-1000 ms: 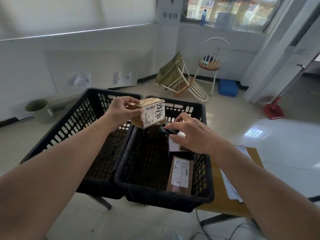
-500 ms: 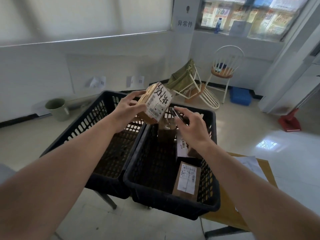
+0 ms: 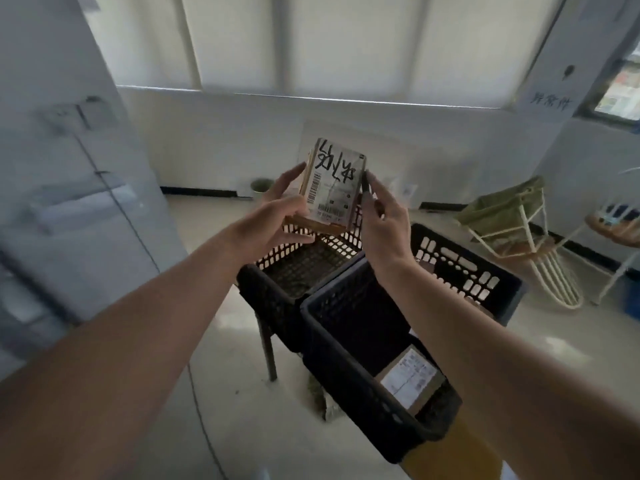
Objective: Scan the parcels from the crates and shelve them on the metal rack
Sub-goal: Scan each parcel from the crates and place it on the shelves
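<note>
A small cardboard parcel (image 3: 333, 188) with a white label, a barcode and black handwriting is raised upright in front of me. My left hand (image 3: 280, 216) grips its left side and bottom. My right hand (image 3: 382, 220) holds a dark marker-like tool (image 3: 367, 192) whose tip lies at the parcel's right edge. Below stand two black plastic crates: the left crate (image 3: 277, 282) shows no parcels in its visible part, and the right crate (image 3: 356, 368) holds a labelled brown parcel (image 3: 408, 375).
A pale cabinet or door (image 3: 69, 188) fills the left side. A small bin (image 3: 261, 185) stands by the far wall. Overturned chairs (image 3: 512, 230) lie at the right. The crates rest on a dark-legged stand, with a yellow table corner (image 3: 457, 452) under the right crate.
I have lifted the parcel higher and turned its label toward me. My view has swung left and up. My right hand has come up beside the parcel's right edge.
</note>
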`<move>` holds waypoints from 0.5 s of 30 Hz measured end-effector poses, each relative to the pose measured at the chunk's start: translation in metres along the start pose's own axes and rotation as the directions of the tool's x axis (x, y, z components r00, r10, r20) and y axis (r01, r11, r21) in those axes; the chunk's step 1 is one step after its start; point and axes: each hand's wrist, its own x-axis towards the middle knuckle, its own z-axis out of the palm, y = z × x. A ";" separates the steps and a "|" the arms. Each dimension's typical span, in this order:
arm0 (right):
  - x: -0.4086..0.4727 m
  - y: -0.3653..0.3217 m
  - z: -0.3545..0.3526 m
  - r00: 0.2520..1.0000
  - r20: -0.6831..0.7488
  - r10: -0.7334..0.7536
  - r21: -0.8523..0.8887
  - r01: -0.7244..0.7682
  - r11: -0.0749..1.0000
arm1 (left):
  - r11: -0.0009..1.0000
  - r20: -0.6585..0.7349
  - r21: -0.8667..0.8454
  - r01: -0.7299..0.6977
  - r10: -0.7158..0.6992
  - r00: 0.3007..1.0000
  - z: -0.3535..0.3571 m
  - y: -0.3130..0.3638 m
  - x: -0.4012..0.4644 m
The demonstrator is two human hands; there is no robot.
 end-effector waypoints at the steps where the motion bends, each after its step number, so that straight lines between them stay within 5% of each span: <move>1: -0.007 -0.005 0.009 0.999 0.040 -0.016 0.012 0.016 1.000 | 1.000 -0.034 0.017 -0.009 0.010 0.999 -0.005 0.005 -0.017; 15: -0.162 -0.097 0.190 0.850 0.462 -0.252 0.247 0.149 0.957 | 0.958 -0.509 0.287 0.021 0.134 0.850 -0.126 0.046 -0.291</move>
